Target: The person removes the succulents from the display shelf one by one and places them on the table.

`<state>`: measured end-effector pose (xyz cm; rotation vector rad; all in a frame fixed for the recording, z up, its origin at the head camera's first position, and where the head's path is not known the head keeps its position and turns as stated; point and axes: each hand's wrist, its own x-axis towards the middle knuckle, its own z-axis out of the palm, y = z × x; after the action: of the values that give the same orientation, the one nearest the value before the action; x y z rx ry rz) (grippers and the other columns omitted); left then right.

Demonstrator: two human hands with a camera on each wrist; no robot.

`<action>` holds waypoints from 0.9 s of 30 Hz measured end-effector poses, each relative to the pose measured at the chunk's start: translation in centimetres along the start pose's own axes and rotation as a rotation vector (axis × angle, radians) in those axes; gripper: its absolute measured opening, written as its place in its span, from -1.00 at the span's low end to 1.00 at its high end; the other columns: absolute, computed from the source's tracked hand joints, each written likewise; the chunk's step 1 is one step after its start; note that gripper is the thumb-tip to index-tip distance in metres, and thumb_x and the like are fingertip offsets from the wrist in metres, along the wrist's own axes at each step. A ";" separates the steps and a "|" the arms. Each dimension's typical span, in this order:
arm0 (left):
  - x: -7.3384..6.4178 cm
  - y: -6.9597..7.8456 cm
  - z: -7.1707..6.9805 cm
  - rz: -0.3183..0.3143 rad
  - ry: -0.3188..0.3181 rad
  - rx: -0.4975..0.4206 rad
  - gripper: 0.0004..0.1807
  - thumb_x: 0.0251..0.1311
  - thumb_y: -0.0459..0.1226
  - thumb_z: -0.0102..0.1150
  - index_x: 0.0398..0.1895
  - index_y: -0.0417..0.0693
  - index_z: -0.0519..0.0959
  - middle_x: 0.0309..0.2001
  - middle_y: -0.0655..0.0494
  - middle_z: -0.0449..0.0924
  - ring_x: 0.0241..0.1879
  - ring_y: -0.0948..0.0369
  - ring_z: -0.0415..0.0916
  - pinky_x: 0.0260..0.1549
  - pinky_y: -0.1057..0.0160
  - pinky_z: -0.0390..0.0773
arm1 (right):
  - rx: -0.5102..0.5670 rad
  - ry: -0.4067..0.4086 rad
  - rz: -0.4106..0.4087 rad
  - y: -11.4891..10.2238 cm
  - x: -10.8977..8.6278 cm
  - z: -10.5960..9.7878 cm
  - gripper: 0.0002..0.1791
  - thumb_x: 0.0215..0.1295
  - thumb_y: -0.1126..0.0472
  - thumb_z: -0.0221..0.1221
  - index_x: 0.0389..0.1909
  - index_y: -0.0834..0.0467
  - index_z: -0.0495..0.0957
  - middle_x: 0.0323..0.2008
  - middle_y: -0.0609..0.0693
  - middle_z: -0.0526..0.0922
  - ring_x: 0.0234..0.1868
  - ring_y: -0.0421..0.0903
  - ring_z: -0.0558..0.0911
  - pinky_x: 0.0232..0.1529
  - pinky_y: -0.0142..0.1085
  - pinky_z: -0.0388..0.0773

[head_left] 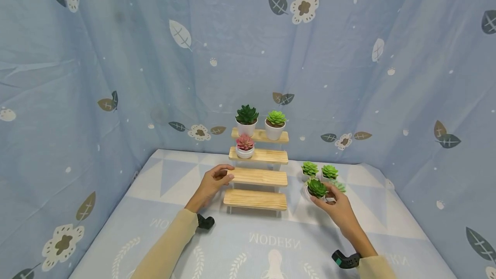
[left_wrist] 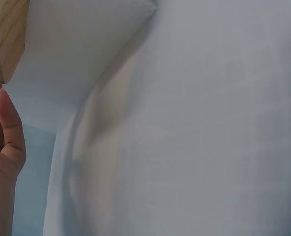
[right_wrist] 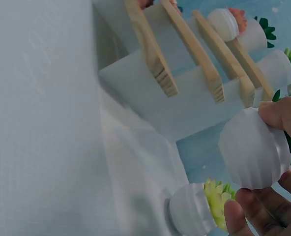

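My right hand (head_left: 342, 210) grips a potted green succulent (head_left: 317, 188). Seen from the right wrist, its ribbed white pot (right_wrist: 253, 147) is off the table, between thumb and fingers. The left hand (head_left: 211, 184) is at the left end of a four-tier wooden stand (head_left: 255, 177), fingers loosely bent; in the left wrist view its fingertips meet or nearly meet a board corner (left_wrist: 10, 49). On the top tier stand a dark green succulent (head_left: 246, 117) and a bright green one (head_left: 275, 124). A pink succulent (head_left: 245, 146) occupies the left of the tier below.
Behind the right hand, two bright green succulents (head_left: 309, 169) (head_left: 330, 172) and a paler one (head_left: 339, 186), partly hidden, stand on the patterned tablecloth (head_left: 186, 171). A yellow-green plant's white pot (right_wrist: 189, 210) sits below the held pot. Blue curtain (head_left: 224, 68) surrounds the table.
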<state>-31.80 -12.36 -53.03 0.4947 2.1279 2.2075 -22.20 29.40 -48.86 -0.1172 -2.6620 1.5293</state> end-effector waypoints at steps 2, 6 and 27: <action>0.0 0.0 0.0 -0.004 0.001 0.005 -0.59 0.38 -0.23 0.34 0.25 -0.10 0.58 -0.06 -0.05 0.59 -0.14 0.12 0.56 0.07 -0.30 0.54 | -0.004 0.003 0.012 0.2 -0.2 0.0 -0.06 0.20 -0.25 0.43 0.50 0.05 0.30 0.18 0.15 0.51 0.12 0.08 0.53 0.01 -0.14 0.57; 0.0 0.0 -0.1 -0.005 0.003 0.013 -0.59 0.36 -0.19 0.37 0.22 -0.07 0.60 -0.07 -0.07 0.59 -0.14 0.10 0.56 0.04 -0.21 0.59 | -0.020 0.002 0.037 0.8 -0.5 -0.1 -0.01 0.17 -0.28 0.43 0.51 0.08 0.28 0.21 0.16 0.49 0.15 0.08 0.52 0.07 -0.09 0.55; -0.2 0.2 -0.1 -0.011 0.006 0.019 -0.58 0.34 -0.15 0.39 0.21 -0.04 0.61 -0.09 -0.08 0.58 -0.13 0.09 0.57 0.00 -0.09 0.64 | -0.078 -0.013 0.111 3.9 -1.2 -0.2 0.09 0.19 -0.25 0.44 0.55 0.25 0.19 0.16 0.26 0.53 0.15 0.15 0.54 -0.12 -0.13 0.63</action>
<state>-31.63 -12.55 -52.89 0.4763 2.1511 2.1879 -20.87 31.41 -52.12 -0.2643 -2.7690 1.4602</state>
